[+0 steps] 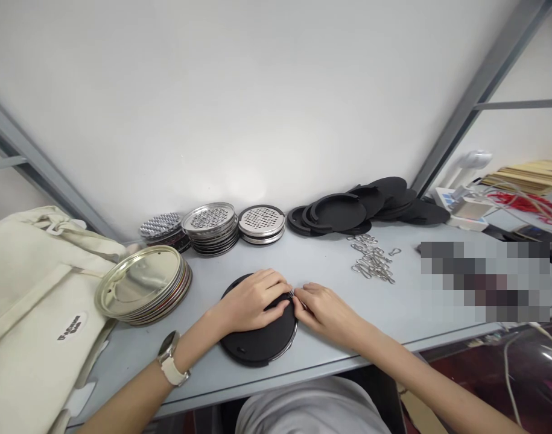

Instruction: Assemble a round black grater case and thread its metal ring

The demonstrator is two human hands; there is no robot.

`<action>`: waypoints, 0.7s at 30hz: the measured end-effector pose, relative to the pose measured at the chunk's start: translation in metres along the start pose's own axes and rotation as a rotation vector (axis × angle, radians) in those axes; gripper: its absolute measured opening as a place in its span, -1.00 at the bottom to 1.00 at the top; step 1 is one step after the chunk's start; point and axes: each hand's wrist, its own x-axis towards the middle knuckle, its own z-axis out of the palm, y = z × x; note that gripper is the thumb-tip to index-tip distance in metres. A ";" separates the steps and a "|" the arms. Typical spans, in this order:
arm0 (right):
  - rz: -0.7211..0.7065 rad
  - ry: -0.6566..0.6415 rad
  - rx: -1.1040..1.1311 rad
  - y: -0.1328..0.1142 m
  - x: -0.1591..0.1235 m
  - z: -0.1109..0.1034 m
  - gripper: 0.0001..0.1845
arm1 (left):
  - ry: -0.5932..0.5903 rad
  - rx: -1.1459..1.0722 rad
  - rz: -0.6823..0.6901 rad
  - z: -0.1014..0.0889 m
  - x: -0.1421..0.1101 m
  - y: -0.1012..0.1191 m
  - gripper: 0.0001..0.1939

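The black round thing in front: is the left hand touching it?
Touching. The head view shows the left hand resting on top of the black round thing, with no gap under the palm.

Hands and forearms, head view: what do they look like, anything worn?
Left hand: no glove; on its wrist a watch with round dark face, silver-coloured case, cream strap. Right hand: no glove, nothing on the wrist. Both forearms sleeveless.

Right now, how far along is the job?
Seemingly done: the black disc shows a metal rim at one edge, so they look joined. In hand: the left hand rests on it; the right hand pinches something thin at its edge. Apparently to do: loose clips, spare discs, stacked plates.
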 end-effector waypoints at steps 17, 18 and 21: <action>-0.014 0.010 0.009 0.000 0.001 0.000 -0.75 | -0.024 0.006 0.021 -0.002 0.001 0.002 -0.76; -0.013 0.012 0.010 0.000 0.000 0.000 -0.76 | -0.022 0.006 0.020 -0.002 0.000 0.002 -0.75; -0.009 0.013 0.010 -0.001 0.000 -0.001 -0.76 | 0.003 0.004 0.017 -0.001 0.000 0.001 -0.71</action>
